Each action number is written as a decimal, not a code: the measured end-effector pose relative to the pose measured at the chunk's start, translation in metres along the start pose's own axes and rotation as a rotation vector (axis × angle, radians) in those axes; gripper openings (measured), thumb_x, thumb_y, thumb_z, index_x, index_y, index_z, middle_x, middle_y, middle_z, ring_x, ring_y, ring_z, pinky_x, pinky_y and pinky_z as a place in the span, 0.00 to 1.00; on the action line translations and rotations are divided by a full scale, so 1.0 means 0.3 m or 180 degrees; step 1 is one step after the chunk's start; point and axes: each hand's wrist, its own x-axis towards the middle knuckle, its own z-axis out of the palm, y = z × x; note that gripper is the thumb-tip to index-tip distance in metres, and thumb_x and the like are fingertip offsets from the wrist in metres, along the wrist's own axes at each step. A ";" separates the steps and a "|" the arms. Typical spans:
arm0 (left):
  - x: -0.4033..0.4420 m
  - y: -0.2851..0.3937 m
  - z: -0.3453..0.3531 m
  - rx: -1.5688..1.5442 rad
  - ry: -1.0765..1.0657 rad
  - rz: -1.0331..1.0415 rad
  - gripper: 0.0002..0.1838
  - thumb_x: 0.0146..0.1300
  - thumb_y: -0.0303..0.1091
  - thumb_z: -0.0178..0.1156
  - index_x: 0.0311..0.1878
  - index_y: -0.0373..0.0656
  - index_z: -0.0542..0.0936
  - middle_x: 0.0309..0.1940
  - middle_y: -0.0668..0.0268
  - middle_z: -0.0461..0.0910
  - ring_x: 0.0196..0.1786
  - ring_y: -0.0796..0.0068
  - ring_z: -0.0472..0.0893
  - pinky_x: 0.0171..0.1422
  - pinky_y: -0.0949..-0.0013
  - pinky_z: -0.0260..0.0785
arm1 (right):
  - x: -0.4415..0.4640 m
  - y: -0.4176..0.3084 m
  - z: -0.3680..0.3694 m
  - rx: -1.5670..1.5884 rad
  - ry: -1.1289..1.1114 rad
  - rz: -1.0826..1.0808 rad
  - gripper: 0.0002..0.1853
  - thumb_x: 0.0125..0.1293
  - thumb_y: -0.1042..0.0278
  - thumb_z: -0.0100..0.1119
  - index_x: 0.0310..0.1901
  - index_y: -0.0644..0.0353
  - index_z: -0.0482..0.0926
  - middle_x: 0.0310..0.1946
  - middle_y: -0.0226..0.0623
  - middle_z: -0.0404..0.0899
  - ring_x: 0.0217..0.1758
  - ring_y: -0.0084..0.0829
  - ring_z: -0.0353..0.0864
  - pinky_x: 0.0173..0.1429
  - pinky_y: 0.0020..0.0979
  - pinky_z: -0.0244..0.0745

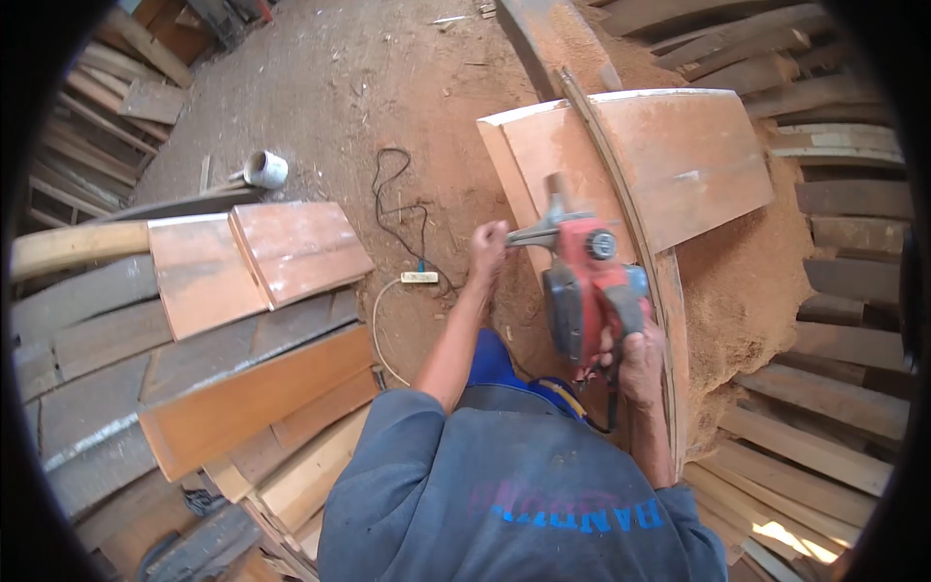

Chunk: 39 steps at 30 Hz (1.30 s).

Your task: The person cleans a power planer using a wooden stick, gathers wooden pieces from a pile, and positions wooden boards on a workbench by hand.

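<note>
A red and dark power planer (582,281) is held up between my two hands, close to a long narrow wooden strip (630,209). At the planer's rear handle, my right hand (635,361) has its fingers wrapped round the grip. My left hand (490,247) is closed at the end of the metal bracket on the tool's left side. Beyond the planer, pale reddish boards (679,160) lie on both sides of the strip. Part of the strip is hidden behind the tool.
Sawdust (752,291) is heaped on the right, beside stacked planks (844,233). A power strip (419,278) with a black cable (398,209) lies on the floor. Two boards (301,250) rest on stacked wood at left, near a white bucket (266,170).
</note>
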 end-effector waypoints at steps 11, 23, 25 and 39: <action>-0.263 -0.159 0.133 0.1190 -0.0058 0.0379 0.13 0.70 0.38 0.69 0.39 0.36 0.80 0.26 0.63 0.81 0.30 0.75 0.78 0.37 0.63 0.74 | -0.029 0.086 -0.194 0.0142 0.0602 -0.0335 0.37 0.76 0.27 0.53 0.62 0.59 0.72 0.32 0.28 0.75 0.27 0.22 0.74 0.29 0.26 0.72; -0.430 -0.286 0.006 0.0784 -0.0604 -0.0018 0.12 0.73 0.36 0.63 0.44 0.35 0.83 0.32 0.59 0.88 0.37 0.71 0.87 0.44 0.63 0.80 | -0.001 0.055 -0.052 0.0267 0.0270 -0.0182 0.35 0.80 0.31 0.47 0.60 0.63 0.75 0.31 0.29 0.76 0.27 0.22 0.75 0.29 0.28 0.75; -0.473 -0.276 -0.065 0.0901 -0.0680 -0.0289 0.12 0.73 0.37 0.63 0.43 0.35 0.82 0.31 0.61 0.86 0.35 0.73 0.86 0.44 0.64 0.80 | -0.004 0.033 0.005 0.0015 0.0207 -0.0137 0.30 0.82 0.37 0.50 0.57 0.63 0.77 0.30 0.28 0.76 0.26 0.21 0.75 0.30 0.27 0.74; -0.749 0.071 -0.143 0.1603 -0.0074 0.1089 0.41 0.68 0.54 0.72 0.70 0.29 0.73 0.56 0.50 0.75 0.60 0.57 0.75 0.68 0.57 0.69 | -0.010 0.130 0.163 -0.0309 -0.0824 0.0122 0.26 0.79 0.42 0.58 0.53 0.62 0.78 0.25 0.27 0.75 0.25 0.19 0.74 0.24 0.25 0.72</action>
